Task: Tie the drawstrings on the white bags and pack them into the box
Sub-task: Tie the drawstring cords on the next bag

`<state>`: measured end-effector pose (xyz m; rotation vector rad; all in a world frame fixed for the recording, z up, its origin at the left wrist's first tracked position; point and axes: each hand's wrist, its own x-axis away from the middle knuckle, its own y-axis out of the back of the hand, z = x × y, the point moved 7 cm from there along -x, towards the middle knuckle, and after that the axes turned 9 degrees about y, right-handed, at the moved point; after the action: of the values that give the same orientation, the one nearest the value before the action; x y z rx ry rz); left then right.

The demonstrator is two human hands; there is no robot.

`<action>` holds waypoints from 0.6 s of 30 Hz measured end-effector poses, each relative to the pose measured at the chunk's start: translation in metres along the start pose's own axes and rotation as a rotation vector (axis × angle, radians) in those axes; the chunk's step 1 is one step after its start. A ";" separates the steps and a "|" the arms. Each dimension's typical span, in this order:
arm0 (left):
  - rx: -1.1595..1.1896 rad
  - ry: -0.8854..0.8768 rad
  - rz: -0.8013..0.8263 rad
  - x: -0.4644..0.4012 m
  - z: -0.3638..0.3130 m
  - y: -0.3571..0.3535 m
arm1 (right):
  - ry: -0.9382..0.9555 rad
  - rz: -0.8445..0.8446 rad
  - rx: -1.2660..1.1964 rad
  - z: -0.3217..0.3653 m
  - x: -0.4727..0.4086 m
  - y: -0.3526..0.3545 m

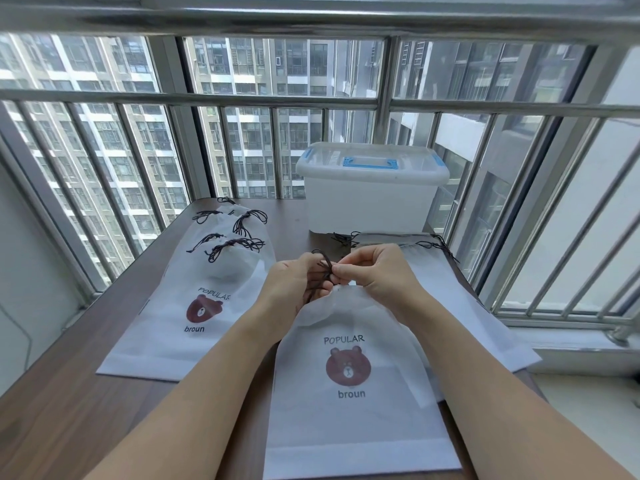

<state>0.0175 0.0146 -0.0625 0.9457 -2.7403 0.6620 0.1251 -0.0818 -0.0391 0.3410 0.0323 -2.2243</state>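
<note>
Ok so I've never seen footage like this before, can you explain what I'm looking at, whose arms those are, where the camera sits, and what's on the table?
There is no machine here. The camera is worn on a person's head and looks forward and down, so the two bare arms reaching in from the bottom are the wearer's own. On the brown table lies a white bag printed with a bear. The left hand and right hand both pinch its dark drawstring at the gathered top. To the left is a pile of bags with cinched tops; to the right lie more flat bags. Behind stands a translucent plastic box, lid on, before a barred window.
</note>
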 end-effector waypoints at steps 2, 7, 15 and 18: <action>-0.109 -0.058 -0.004 0.001 0.000 0.002 | 0.004 -0.007 0.009 -0.002 -0.001 -0.001; -0.192 -0.207 -0.117 0.001 -0.005 0.008 | 0.019 0.066 -0.022 -0.005 -0.003 -0.006; -0.184 -0.246 -0.144 -0.002 -0.008 0.015 | -0.041 0.326 -0.120 -0.004 -0.002 -0.004; -0.209 -0.281 -0.141 -0.002 -0.009 0.015 | -0.059 0.268 -0.111 -0.004 0.000 -0.002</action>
<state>0.0099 0.0300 -0.0598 1.2474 -2.8687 0.2263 0.1244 -0.0798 -0.0430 0.2050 0.0735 -1.9571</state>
